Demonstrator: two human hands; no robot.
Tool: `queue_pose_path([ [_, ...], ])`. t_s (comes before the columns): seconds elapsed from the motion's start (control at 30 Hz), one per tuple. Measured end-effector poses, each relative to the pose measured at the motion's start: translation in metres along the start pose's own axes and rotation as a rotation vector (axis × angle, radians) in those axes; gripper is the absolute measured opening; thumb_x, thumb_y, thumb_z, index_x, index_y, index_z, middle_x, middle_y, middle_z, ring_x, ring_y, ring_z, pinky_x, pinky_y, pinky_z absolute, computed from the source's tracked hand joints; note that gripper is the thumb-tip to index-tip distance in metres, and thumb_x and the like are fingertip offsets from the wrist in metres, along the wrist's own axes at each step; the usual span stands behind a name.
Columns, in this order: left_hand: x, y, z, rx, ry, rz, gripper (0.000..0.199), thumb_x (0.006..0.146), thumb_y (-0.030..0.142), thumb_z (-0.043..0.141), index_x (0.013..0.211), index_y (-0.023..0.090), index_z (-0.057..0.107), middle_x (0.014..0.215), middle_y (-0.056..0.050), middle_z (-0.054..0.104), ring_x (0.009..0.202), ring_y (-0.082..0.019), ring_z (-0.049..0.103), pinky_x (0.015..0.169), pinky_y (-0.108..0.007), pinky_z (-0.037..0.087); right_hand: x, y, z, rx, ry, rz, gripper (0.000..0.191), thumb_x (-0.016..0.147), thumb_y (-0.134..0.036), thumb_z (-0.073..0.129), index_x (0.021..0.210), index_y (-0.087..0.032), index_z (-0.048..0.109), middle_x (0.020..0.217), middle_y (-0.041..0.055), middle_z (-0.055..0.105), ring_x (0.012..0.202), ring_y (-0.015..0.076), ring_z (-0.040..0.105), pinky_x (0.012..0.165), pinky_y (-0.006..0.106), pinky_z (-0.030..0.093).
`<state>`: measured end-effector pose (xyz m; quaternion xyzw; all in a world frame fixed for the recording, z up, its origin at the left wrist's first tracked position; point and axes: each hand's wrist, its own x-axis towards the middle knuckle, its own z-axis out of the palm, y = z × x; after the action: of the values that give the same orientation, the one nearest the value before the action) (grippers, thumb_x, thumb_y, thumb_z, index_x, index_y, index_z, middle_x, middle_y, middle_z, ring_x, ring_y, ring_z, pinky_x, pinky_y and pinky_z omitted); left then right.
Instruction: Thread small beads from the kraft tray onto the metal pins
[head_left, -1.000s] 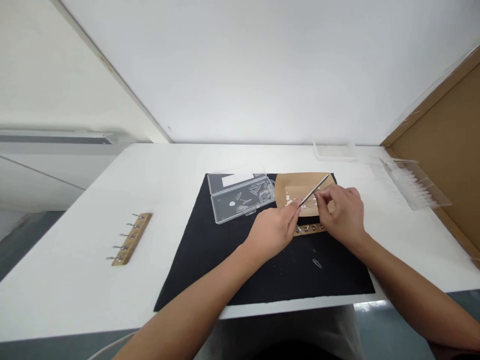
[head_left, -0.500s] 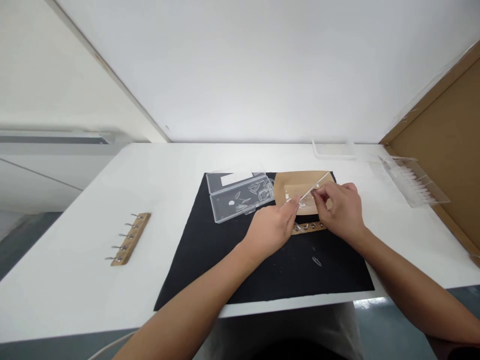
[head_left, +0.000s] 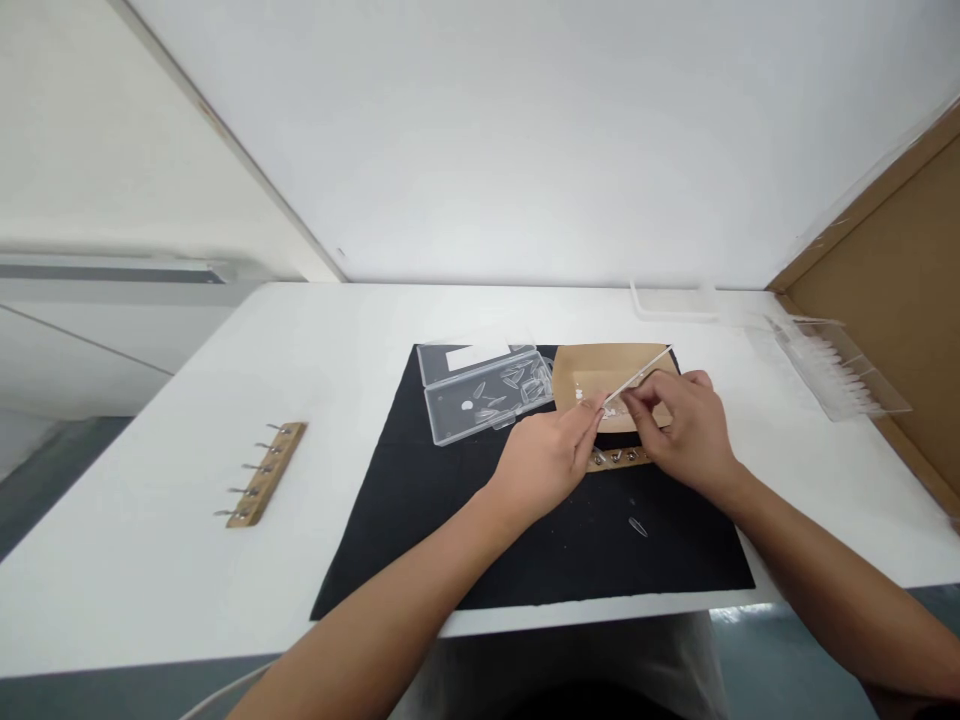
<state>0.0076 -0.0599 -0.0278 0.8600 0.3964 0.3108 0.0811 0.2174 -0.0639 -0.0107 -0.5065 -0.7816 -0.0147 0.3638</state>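
Pinching thin metal rod [head_left: 637,378], brown tray [head_left: 577,365]

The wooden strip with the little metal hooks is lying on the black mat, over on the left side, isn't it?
Not quite. The wooden strip with hooks is on the left, but it lies on the bare white table, apart from the black mat. The head view shows this. Both hands, left and right, are over the mat.
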Motion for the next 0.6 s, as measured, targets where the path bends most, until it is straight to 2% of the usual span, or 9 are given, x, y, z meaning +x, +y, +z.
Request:
queue_pose_path([
  [0.1, 0.000, -0.002, 0.001, 0.004, 0.031, -0.004, 0.039, 0.114, 0.032, 0.038, 0.136, 0.015, 0.066, 0.077, -0.005, 0.076, 0.062, -0.017, 0.071, 0.059, -0.025, 0.051, -0.001, 0.007, -0.002, 0.039, 0.021, 0.025, 0.023, 0.102, -0.031, 0.063, 0.081, -0.024, 0.058, 0.078, -0.0019, 0.074, 0.064, 0.0168, 0.061, 0.077, 0.039, 0.038],
  [0.27, 0.000, -0.004, 0.002, -0.018, 0.022, -0.011, 0.039, 0.113, 0.031, 0.040, 0.138, 0.017, 0.066, 0.081, -0.005, 0.078, 0.065, -0.017, 0.072, 0.061, -0.024, 0.052, -0.003, 0.008, -0.006, 0.081, 0.054, 0.058, 0.019, 0.101, -0.032, 0.066, 0.084, -0.025, 0.061, 0.075, -0.0037, 0.071, 0.067, 0.0170, 0.064, 0.080, 0.040, 0.042],
  [0.47, 0.003, 0.001, -0.006, -0.082, 0.036, -0.028, 0.040, 0.113, 0.035, 0.043, 0.143, 0.018, 0.063, 0.102, -0.007, 0.082, 0.087, -0.020, 0.078, 0.076, -0.029, 0.061, -0.005, 0.010, -0.007, 0.112, 0.091, 0.052, 0.014, 0.099, -0.029, 0.068, 0.086, -0.025, 0.064, 0.078, -0.0024, 0.073, 0.073, 0.0186, 0.067, 0.078, 0.039, 0.048],
  [0.6, 0.003, -0.002, -0.007, -0.032, 0.080, -0.044, 0.041, 0.114, 0.034, 0.040, 0.146, 0.018, 0.060, 0.119, -0.010, 0.079, 0.102, -0.022, 0.078, 0.085, -0.032, 0.063, -0.008, 0.012, -0.005, 0.138, 0.098, 0.054, 0.012, 0.099, -0.032, 0.070, 0.089, -0.026, 0.066, 0.088, 0.0007, 0.077, 0.080, 0.0209, 0.071, 0.078, 0.040, 0.051],
])
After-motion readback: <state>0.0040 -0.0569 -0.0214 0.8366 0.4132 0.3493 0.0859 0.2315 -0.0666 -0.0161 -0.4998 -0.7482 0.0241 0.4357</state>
